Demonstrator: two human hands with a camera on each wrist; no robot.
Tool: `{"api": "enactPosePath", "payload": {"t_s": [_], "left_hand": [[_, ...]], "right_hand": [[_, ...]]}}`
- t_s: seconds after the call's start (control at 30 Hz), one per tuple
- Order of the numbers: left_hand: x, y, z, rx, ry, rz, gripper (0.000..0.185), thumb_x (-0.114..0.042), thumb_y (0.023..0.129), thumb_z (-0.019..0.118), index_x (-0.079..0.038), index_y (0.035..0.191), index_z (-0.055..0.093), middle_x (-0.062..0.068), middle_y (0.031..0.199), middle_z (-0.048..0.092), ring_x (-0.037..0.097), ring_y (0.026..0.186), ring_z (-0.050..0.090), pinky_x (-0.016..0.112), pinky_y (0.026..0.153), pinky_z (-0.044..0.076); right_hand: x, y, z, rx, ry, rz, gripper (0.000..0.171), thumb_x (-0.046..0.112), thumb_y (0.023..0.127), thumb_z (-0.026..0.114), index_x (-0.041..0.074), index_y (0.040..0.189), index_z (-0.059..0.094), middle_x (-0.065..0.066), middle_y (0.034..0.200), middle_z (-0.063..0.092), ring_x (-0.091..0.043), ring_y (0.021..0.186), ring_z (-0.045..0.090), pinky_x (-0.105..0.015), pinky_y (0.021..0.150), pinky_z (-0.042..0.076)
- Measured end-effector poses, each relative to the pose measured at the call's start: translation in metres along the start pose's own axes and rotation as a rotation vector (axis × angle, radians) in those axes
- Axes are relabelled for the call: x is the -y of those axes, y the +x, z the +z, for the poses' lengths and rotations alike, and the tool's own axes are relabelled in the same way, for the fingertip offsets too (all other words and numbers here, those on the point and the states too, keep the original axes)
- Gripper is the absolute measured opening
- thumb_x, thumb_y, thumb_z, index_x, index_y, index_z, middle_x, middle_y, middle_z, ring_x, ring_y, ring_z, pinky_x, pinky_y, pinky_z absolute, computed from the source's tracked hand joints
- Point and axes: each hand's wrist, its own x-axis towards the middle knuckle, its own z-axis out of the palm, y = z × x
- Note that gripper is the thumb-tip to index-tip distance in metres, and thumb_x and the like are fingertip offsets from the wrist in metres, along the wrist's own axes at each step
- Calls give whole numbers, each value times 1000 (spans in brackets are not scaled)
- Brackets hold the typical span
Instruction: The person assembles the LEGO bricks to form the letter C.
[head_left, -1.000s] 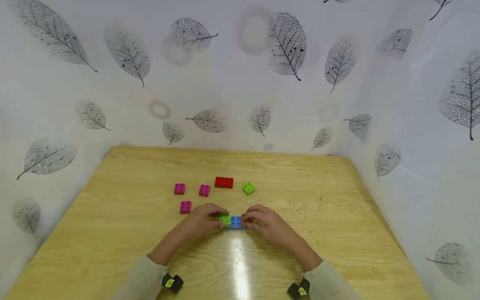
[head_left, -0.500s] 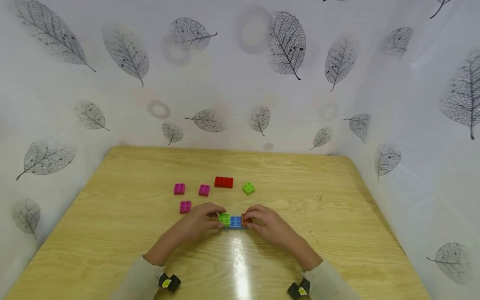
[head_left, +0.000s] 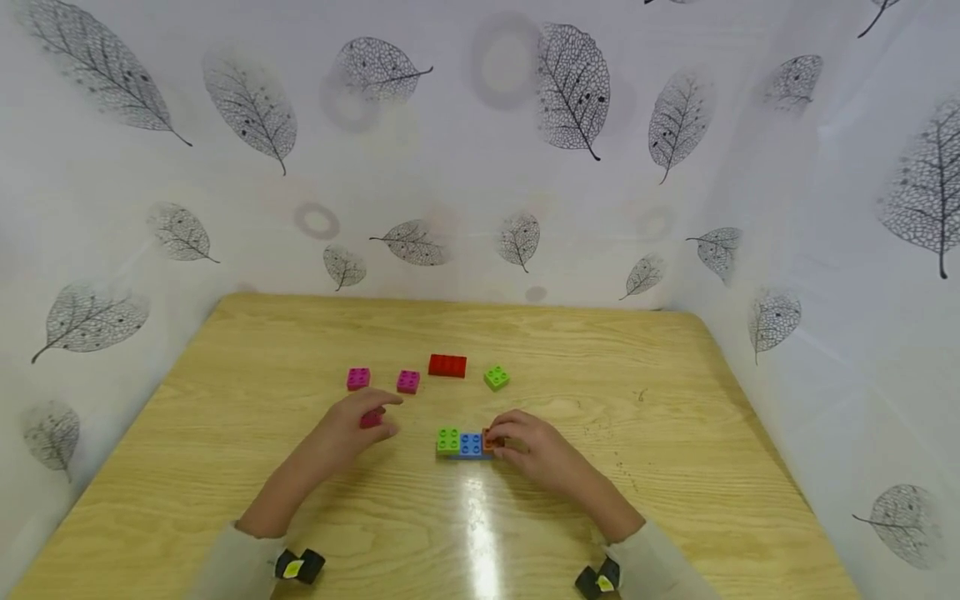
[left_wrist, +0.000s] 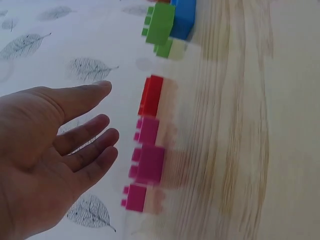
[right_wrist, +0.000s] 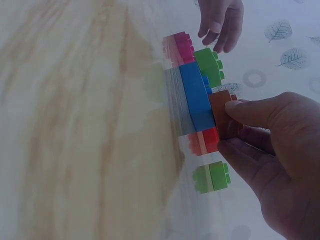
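My right hand (head_left: 536,450) pinches an orange-brown brick (right_wrist: 223,115) between thumb and fingers. That brick sits at the right end of a long blue brick (right_wrist: 196,97), with blue studs showing in the middle. A lime green brick (head_left: 448,440) is mounted on the blue brick's left end and juts out past it. My left hand (head_left: 345,429) hovers around a pink brick (head_left: 371,419), thumb and fingers spread apart. In the left wrist view a gap shows between this hand and the pink brick (left_wrist: 151,164). Part of the brick is hidden by the hand in the head view.
Two more pink bricks, one left (head_left: 358,378) and one right (head_left: 408,382), lie farther back. A red brick (head_left: 447,366) and a loose lime green brick (head_left: 497,377) lie behind the blue one. A leaf-patterned white cloth (head_left: 442,183) borders the wooden table (head_left: 637,400).
My left hand has let go of the green brick's end and moved left to the nearest pink brick, its fingers spread. The right hand stays on the orange-brown brick.
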Motion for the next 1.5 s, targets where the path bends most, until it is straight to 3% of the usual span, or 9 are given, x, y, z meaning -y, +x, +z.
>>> {"api": "enactPosePath", "payload": {"t_s": [0.13,0.37,0.6,1.17,1.5], "left_hand": [[11,-3,-10,-26,28,-7,39,-23,90,67,-11,127,59,6,128,57,31,120,52,52,97,46],[32,-4,-19,-58,18,0,38,-19,89,68,-8,125,60,10,126,55,32,109,56,49,89,50],[48,0,-17,-18,-9,-50,41,-23,90,67,-8,128,58,9,120,59,27,105,58,45,89,50],[53,5,-14,24,-12,-62,35,-17,89,68,-12,123,62,5,114,61,21,102,58,41,88,49],[51,3,-14,15,18,-49,35,-19,88,69,-13,122,63,9,123,60,29,115,55,49,97,45]], "right_hand": [[0,0,1,-3,-2,-7,21,14,90,67,17,111,68,8,119,57,-9,110,56,-26,87,52],[0,0,0,-14,-14,-10,21,14,90,67,18,111,68,9,120,57,-7,110,55,-26,88,52],[0,0,-1,-13,-7,-1,21,14,90,67,18,111,69,10,120,57,-7,110,55,-27,88,52],[0,1,1,-12,-3,-29,22,13,90,67,17,111,68,8,120,57,-8,109,56,-26,87,52],[1,0,0,-15,-12,-37,21,13,90,67,16,111,68,6,119,58,-8,109,56,-25,86,52]]}}
